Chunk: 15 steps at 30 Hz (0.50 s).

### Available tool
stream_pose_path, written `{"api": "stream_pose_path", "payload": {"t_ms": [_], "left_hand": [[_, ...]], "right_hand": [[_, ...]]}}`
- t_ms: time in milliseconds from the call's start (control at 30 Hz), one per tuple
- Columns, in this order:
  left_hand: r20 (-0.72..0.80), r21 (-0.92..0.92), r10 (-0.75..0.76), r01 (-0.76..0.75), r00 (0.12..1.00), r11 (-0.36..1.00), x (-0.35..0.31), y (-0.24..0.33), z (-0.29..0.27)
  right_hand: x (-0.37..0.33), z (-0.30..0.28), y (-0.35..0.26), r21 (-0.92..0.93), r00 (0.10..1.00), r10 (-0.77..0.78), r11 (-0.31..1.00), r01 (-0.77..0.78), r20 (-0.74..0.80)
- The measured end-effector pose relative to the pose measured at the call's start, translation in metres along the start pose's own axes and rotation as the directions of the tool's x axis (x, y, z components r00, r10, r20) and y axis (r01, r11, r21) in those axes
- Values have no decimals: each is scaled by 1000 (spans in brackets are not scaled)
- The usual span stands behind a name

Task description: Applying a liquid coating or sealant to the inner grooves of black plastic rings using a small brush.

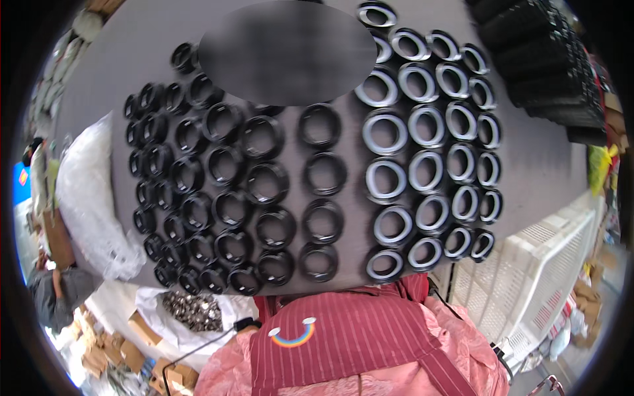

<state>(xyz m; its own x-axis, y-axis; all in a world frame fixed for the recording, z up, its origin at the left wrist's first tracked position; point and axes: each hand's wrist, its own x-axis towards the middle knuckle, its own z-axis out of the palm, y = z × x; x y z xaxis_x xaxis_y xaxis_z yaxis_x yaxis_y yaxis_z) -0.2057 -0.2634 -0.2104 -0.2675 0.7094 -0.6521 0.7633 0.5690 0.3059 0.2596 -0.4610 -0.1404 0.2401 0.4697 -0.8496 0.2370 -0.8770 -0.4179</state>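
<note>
Neither of my hands shows in this view; my pink sleeves [472,336] run down beside the striped red apron [356,336] at the table's near edge. Many black rings [306,173] lie in columns on the left and middle of the grey table [347,244]. To the right, several more columns hold black rings with a pale, silvery-white band [368,132]. A blurred dark oval hides the far middle of the table and part of the rows there.
Ridged black stacks [541,72] stand at the far right. Clear plastic wrapping [89,191] lies along the left edge. Below the table are a white sack of small metal pieces [191,310] at left and a white crate [528,264] at right. A person in dark clothing [59,297] is at far left.
</note>
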Motion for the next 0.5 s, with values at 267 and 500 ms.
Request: {"api": "stream_pose_path", "payload": {"t_ms": [267,500], "left_hand": [[-69,-140,1,-10,998,990,10,-7,42],[-59,-167,2,-11,998,986,-4,-98,108]], "right_hand": [[-1,-73,137,-34,920,232,966,-255,-315],[62,-76,182,32,970,85,996,-79,-229]]}}
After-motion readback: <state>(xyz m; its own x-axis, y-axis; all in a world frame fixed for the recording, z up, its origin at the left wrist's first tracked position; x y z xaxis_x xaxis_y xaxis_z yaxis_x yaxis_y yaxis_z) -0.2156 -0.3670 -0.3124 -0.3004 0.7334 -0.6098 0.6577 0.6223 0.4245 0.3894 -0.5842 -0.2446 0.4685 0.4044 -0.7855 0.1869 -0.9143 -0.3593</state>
